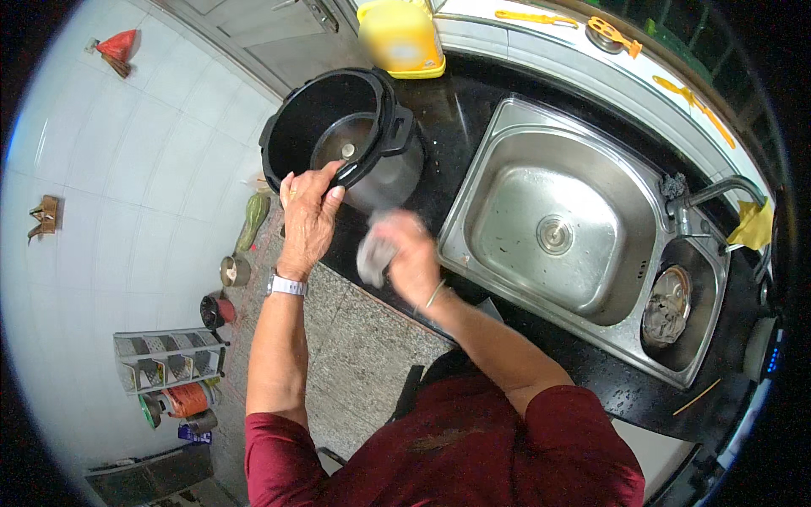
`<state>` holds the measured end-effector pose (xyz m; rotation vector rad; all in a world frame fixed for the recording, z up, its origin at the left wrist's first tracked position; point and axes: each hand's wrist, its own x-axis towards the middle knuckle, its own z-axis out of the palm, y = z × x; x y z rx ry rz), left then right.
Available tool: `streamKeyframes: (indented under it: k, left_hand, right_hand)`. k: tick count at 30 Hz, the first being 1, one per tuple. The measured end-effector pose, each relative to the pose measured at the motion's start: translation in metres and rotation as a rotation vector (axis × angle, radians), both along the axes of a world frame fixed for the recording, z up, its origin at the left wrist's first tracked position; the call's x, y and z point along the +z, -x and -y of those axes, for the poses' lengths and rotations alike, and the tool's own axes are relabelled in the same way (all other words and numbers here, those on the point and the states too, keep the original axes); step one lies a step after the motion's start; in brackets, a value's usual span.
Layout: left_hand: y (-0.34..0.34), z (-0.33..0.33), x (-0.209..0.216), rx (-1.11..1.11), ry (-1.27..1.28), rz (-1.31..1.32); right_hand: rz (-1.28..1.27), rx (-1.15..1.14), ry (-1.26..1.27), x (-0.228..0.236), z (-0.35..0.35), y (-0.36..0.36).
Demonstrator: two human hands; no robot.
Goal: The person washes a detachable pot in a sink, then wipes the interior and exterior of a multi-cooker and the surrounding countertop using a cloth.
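An electric pressure cooker without its lid (390, 179), black at the rim with a grey metallic side, stands tilted on the dark counter. Its inner pot is out, so the round button at the bottom of the well shows. My left hand (309, 207) grips the near rim of the cooker, fingers over the edge. Just right of it, my right hand (409, 253) is closed around a greyish cloth (374, 258), beside the cooker's lower outer wall. Both the right hand and the cloth are smeared by motion, and I cannot tell whether the cloth touches the cooker.
To the right is a steel sink (541, 220) with a faucet (718, 194) and a small side basin holding a crumpled grey item (667, 317). A yellow container (401, 38) stands behind the cooker. Orange-handled utensils (612, 35) lie on the ledge. A green gourd (253, 221) rests left.
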<state>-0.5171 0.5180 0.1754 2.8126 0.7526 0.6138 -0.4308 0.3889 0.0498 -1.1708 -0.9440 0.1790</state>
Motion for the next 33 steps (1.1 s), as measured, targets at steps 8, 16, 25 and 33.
streamKeyframes:
  k: [8,16,25,33]
  left_hand:
    - [-0.009,-0.003,-0.005,-0.02,-0.018,0.05]
    - [-0.001,-0.008,-0.008,0.02,-0.018,-0.03]
    - [-0.006,-0.005,-0.006,0.032,-0.001,-0.03]
    - [-0.007,-0.004,-0.005,0.037,-0.001,-0.034]
  right_hand:
    - [0.209,-0.27,0.137,0.044,-0.033,-0.019]
    - [0.001,-0.03,0.203,0.009,-0.009,-0.012]
    - [0.269,-0.081,0.076,0.027,-0.024,-0.02]
    - [0.227,-0.13,0.072,0.038,-0.027,-0.028]
